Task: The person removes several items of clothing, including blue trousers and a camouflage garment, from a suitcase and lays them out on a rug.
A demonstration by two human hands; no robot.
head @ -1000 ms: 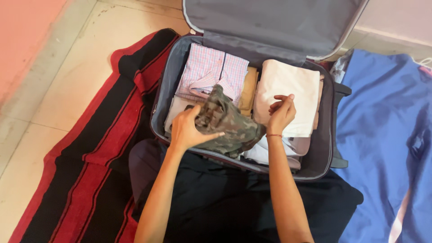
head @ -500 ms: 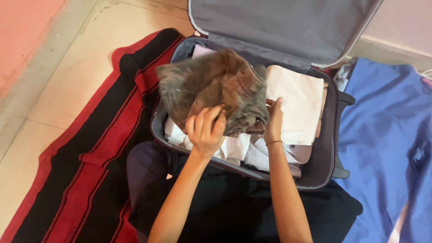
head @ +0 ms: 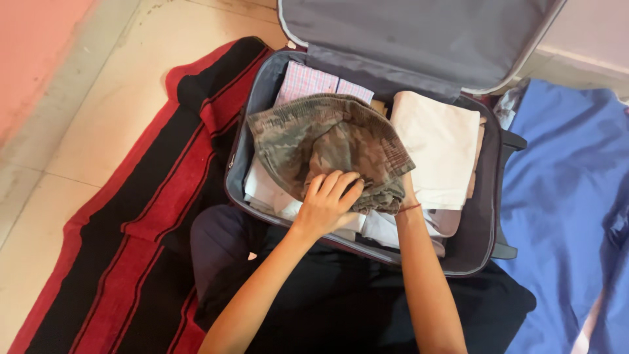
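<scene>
Head view: at frame centre the left hand (head: 325, 206) has its fingers curled onto the lower edge of the camouflage garment (head: 327, 147), gripping it. The garment lies spread over the folded clothes in the left half of the open suitcase (head: 237, 157). The right hand is hidden under the garment's right edge; its fingers cannot be told. A white fold (head: 439, 144) lies just right, a checked shirt (head: 308, 82) above.

Red-black striped rug (head: 131, 216) left on tiled floor (head: 85, 105); blue cloth (head: 570, 196) right; white folded garment (head: 440, 147) in suitcase.
</scene>
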